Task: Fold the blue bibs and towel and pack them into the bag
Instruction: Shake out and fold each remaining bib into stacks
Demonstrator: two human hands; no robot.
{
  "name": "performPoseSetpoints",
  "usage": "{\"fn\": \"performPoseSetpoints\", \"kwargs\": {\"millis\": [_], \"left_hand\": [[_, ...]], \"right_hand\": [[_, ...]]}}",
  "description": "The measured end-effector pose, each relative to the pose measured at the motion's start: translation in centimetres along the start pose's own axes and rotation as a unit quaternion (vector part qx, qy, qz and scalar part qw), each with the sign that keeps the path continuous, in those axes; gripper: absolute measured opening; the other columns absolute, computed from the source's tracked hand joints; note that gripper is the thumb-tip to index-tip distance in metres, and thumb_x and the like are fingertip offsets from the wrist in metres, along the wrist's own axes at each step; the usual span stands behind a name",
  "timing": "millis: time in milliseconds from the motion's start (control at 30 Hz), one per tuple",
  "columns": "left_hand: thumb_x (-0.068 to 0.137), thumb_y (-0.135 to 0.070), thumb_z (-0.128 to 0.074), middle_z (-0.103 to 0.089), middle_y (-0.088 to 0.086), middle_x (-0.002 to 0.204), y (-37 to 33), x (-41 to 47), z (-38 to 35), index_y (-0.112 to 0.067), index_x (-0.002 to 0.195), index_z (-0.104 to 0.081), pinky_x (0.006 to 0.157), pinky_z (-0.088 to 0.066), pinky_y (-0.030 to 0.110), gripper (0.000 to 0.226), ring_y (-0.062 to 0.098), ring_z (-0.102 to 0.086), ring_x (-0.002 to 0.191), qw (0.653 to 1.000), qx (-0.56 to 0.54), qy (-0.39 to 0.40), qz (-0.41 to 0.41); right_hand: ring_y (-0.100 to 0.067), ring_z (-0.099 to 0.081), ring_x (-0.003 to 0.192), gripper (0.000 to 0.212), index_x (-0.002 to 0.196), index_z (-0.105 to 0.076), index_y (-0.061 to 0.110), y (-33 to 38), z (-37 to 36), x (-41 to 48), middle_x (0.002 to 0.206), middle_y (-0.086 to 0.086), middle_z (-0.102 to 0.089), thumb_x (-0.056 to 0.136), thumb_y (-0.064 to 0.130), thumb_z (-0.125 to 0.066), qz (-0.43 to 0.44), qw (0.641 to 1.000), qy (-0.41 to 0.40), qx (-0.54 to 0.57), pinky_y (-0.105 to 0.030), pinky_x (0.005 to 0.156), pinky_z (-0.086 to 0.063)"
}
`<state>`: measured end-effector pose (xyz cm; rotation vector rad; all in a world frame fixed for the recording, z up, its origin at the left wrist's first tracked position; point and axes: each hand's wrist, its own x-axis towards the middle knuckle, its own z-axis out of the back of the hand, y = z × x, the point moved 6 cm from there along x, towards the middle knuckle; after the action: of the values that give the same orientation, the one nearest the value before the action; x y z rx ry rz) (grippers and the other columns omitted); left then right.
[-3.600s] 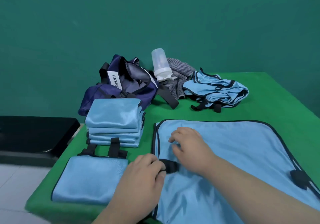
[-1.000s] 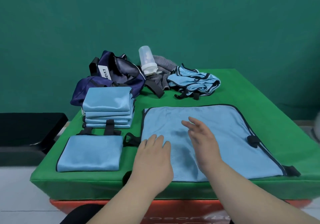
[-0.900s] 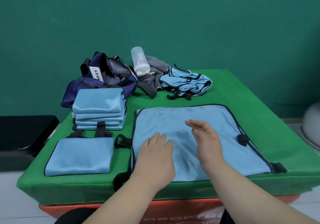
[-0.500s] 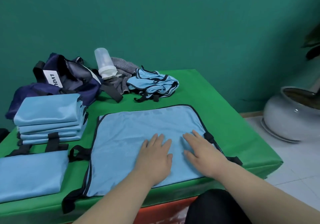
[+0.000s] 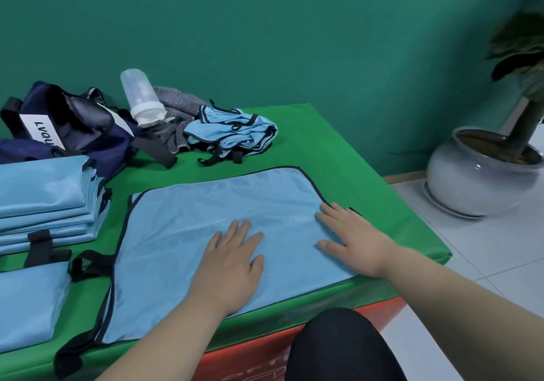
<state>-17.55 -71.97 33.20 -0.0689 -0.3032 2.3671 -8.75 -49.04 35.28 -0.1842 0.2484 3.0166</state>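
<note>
Our left hand [image 5: 229, 265] and right hand [image 5: 353, 239] lie flat, fingers straight, gripping nothing, on the blue bib [image 5: 206, 212] spread along the front of the green table [image 5: 353, 156]; smoothing step, we judge, and next calls for pinching an edge to fold over.

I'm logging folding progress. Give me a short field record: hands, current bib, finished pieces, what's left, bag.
spread bib: unfolded on green table
left hand: flat on it
right hand: flat at its right edge
folded stack: left of it
crumpled bibs: unfolded, behind it
bag: open, far left
</note>
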Motion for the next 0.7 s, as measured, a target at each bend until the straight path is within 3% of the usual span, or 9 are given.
{"fn": "performPoseSetpoints", "kwargs": {"millis": [100,200,333,433,567,700], "left_hand": [[0.079,-0.06,0.004,-0.003,-0.009,0.167,0.0,0.0,0.1,-0.037,0.154,-0.026,0.124,0.004,0.036,0.084,0.011,0.006,0.153,1.0,-0.011,-0.002,-0.003],[0.091,-0.054,-0.012,-0.007,-0.009,0.166,0.0,0.0,0.3,-0.035,0.153,-0.03,0.124,0.004,0.035,0.067,0.011,0.007,0.153,1.0,-0.019,-0.007,-0.004],[0.092,-0.052,-0.012,-0.037,-0.007,0.156,-0.7,-0.7,1.9,-0.031,0.135,-0.057,0.121,-0.014,0.034,0.066,0.015,-0.017,0.151,0.997,-0.041,-0.055,-0.035],[0.089,-0.055,-0.018,-0.056,-0.009,0.137,-1.1,-2.0,3.7,-0.027,0.116,-0.07,0.111,-0.035,0.033,0.065,0.014,-0.042,0.136,0.991,-0.083,-0.101,-0.042],[0.083,-0.065,-0.024,-0.054,-0.019,0.129,-0.7,-5.4,5.2,-0.032,0.119,-0.068,0.107,-0.034,0.022,0.065,0.002,-0.041,0.127,0.992,-0.096,-0.066,-0.056],[0.083,-0.069,-0.031,-0.057,-0.02,0.122,1.9,-9.5,6.0,-0.033,0.116,-0.069,0.104,-0.039,0.024,0.062,0.001,-0.046,0.12,0.996,-0.052,-0.013,-0.073]], "right_hand": [[-0.009,0.01,0.152,0.088,0.16,-0.013,0.028,-0.8,0.5,-0.5,0.167,0.008,0.0,0.086,0.076,-0.01,0.027,1.0,-0.011,-0.009,-0.026,0.12,0.009],[-0.013,0.008,0.153,0.076,0.158,-0.02,0.027,-1.4,1.1,-1.0,0.167,0.005,-0.009,0.094,0.066,-0.01,0.032,0.997,-0.048,-0.048,-0.027,0.121,0.009],[-0.019,-0.001,0.154,0.055,0.15,-0.038,0.027,-0.2,1.8,-1.5,0.161,0.006,-0.029,0.103,0.052,-0.022,0.034,0.993,-0.092,-0.058,-0.038,0.124,0.003],[-0.019,-0.017,0.152,0.071,0.138,-0.053,0.03,1.5,1.9,-2.4,0.15,0.008,-0.046,0.097,0.064,-0.005,0.057,0.992,-0.106,-0.035,-0.042,0.124,-0.001],[-0.02,-0.039,0.142,0.07,0.122,-0.064,0.031,4.0,1.0,-4.0,0.132,0.011,-0.059,0.097,0.066,-0.009,0.105,0.988,-0.106,-0.042,-0.051,0.121,-0.016],[-0.015,-0.04,0.14,0.077,0.126,-0.064,0.029,7.3,0.3,-4.3,0.134,0.01,-0.058,0.09,0.076,-0.015,0.129,0.987,-0.1,0.01,-0.036,0.12,-0.012]]}}
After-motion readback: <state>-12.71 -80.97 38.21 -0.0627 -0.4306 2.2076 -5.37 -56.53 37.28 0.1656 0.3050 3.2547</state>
